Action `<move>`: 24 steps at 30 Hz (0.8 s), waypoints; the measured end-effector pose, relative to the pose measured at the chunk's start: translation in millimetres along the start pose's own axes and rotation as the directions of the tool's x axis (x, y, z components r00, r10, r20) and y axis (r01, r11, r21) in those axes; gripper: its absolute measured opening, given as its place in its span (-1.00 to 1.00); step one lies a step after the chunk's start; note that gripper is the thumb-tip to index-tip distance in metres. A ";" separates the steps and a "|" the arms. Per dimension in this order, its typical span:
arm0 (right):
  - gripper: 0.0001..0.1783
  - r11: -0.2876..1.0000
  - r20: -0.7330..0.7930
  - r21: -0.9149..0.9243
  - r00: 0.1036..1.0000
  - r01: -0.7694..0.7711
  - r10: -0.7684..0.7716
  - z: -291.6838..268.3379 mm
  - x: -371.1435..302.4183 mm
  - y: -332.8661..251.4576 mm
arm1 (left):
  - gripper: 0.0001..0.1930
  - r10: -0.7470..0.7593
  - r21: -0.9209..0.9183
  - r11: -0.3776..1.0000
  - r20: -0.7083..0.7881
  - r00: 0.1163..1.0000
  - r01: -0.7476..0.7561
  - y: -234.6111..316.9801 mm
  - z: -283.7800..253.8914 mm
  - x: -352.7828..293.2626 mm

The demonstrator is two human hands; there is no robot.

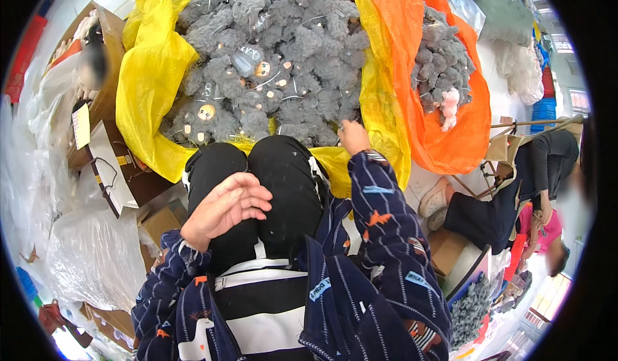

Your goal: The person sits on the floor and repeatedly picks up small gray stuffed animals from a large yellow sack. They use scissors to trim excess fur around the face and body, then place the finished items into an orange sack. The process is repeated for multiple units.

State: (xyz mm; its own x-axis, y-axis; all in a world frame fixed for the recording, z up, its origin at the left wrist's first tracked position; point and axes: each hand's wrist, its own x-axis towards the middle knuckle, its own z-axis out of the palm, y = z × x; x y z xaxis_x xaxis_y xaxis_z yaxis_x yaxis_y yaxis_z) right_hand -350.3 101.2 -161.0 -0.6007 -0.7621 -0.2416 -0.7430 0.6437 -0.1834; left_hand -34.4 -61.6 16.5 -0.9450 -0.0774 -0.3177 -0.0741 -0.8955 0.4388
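A big yellow sack (154,78) in front of my knees is filled with grey fluffy plush dolls (309,58). Small doll faces, pale hands and feet and white strings show among the fur. My left hand (233,206) hovers over my lap, palm turned inward, its fingers loosely apart and nothing in it. At the near right rim of the sack, my right hand (354,137) is closed beside the grey plush. Its fingertips seem pinched on a small dark thing, too small to name.
Right of the yellow sack is an orange sack (399,46) with more grey plush and a pink plush piece (449,109). Cardboard boxes (106,52) and clear plastic wrap (96,258) lie at left. People sit at right, one in dark clothes (483,216).
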 end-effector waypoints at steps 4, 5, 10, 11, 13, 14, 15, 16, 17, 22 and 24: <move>-0.74 0.924 0.252 -0.304 0.916 -0.233 0.314 48.9 17.9 6.7 | -0.69 -0.003 -0.033 0.999 0.001 1.000 0.003 -0.6 -1.9 0.3; -0.75 0.916 0.245 -0.310 0.910 -0.253 0.335 49.1 18.3 9.7 | -0.68 -0.008 -0.029 1.000 0.002 1.000 0.008 -0.3 -1.0 1.3; -0.73 0.891 0.205 -0.332 0.898 -0.310 0.389 64.5 13.9 36.6 | -0.66 -0.024 -0.009 1.000 -0.028 0.999 0.023 2.0 3.2 4.0; -0.65 0.917 0.224 -0.254 0.904 -0.306 0.364 57.8 9.8 38.3 | -0.66 -0.023 0.000 1.000 -0.036 0.999 0.023 1.1 3.6 4.6; -0.64 0.960 0.189 -0.122 0.944 -0.251 0.271 40.1 -0.6 30.8 | -0.66 -0.025 0.016 1.000 -0.038 0.999 0.026 1.4 3.0 5.8; -0.63 0.974 0.167 -0.056 0.959 -0.221 0.228 27.0 -7.7 23.9 | -0.66 -0.027 0.024 0.999 -0.032 0.999 0.028 2.3 2.0 6.8; -0.65 0.971 0.085 0.076 0.971 -0.229 0.222 7.6 -12.6 11.2 | -0.67 -0.010 0.011 1.000 -0.025 1.000 0.010 0.4 1.2 5.0; -0.66 0.968 0.013 0.125 0.976 -0.217 0.217 -13.2 -17.5 -0.7 | -0.67 -0.009 0.014 1.000 -0.027 1.000 0.010 -0.6 0.3 4.3; -0.65 0.967 -0.113 0.204 0.977 -0.153 0.179 -28.7 -25.5 -7.9 | -0.68 -0.003 0.029 1.000 -0.039 0.999 0.004 -1.0 2.2 3.8; -0.66 0.886 -0.530 0.431 0.842 0.170 0.096 -124.1 -81.8 -67.3 | -0.65 0.042 0.167 0.986 -0.094 0.995 -0.026 -8.2 4.9 2.6; -0.67 0.798 -0.578 0.540 0.807 0.267 0.121 -146.4 -105.5 -90.1 | -0.62 0.095 0.270 0.961 -0.131 0.987 -0.056 -15.2 5.9 3.0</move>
State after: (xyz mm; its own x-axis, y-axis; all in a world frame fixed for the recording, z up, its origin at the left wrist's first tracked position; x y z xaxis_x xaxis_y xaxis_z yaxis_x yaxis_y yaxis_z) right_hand -263.2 113.5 20.5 -0.7452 -0.5775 0.3334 -0.5941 0.3478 -0.7253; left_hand -38.0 -45.7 13.9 -0.8978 -0.2185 -0.3823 -0.1041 -0.7382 0.6665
